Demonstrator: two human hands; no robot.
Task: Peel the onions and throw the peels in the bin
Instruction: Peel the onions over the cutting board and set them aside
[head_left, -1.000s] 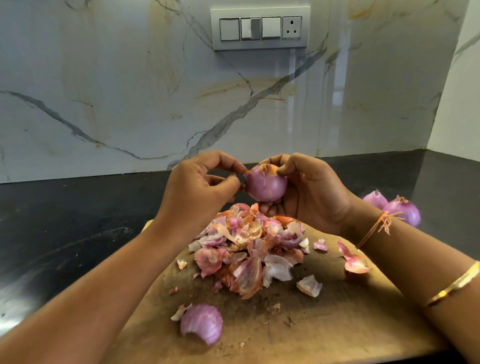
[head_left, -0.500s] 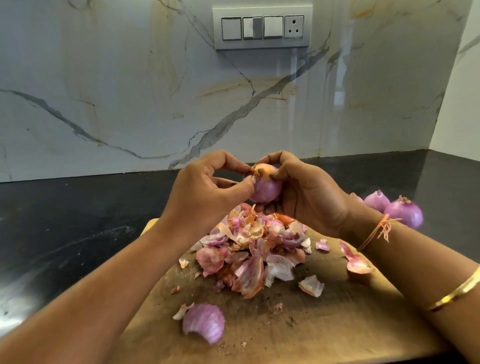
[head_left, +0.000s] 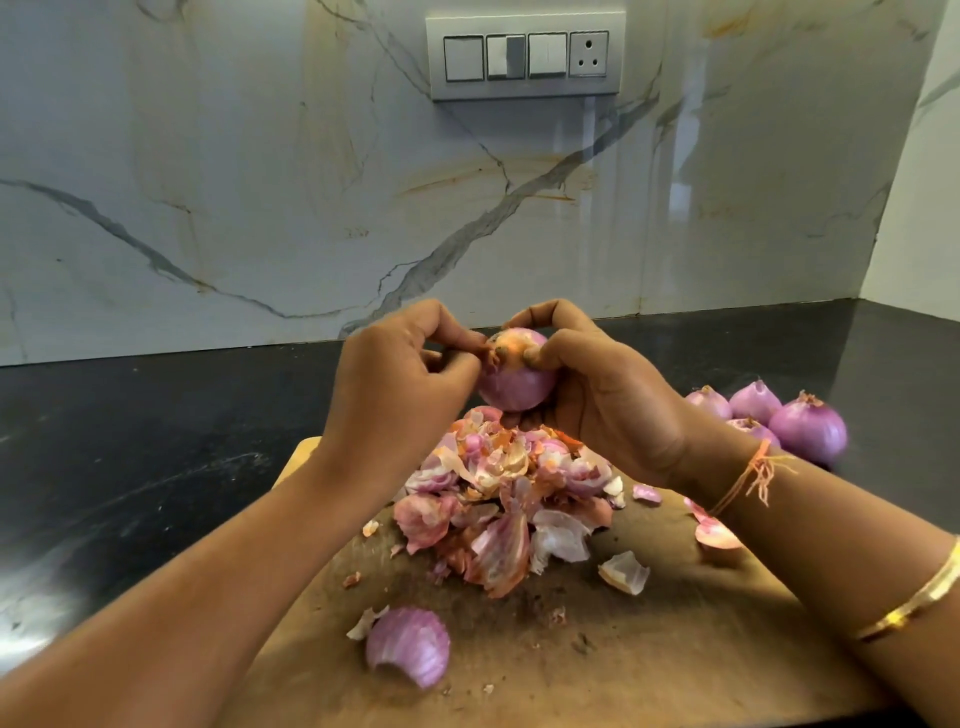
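Onion (head_left: 517, 384): head view, held in the air over the far end of the board (head_left: 675, 649).
Right hand (head_left: 613, 400): fingers curled round the onion from the right, thumb tip on its orange top.
Left hand (head_left: 400, 395): thumb and forefinger pinch loose skin at the onion's top.
Peels (head_left: 498, 499): heaped on the board beneath the onion.
Other onions (head_left: 779, 415): clustered on the counter (head_left: 156, 441), right.

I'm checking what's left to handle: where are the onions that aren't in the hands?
Head view: the loose onions sit clustered on the black counter at the right, just right of the right hand and off the wooden board.
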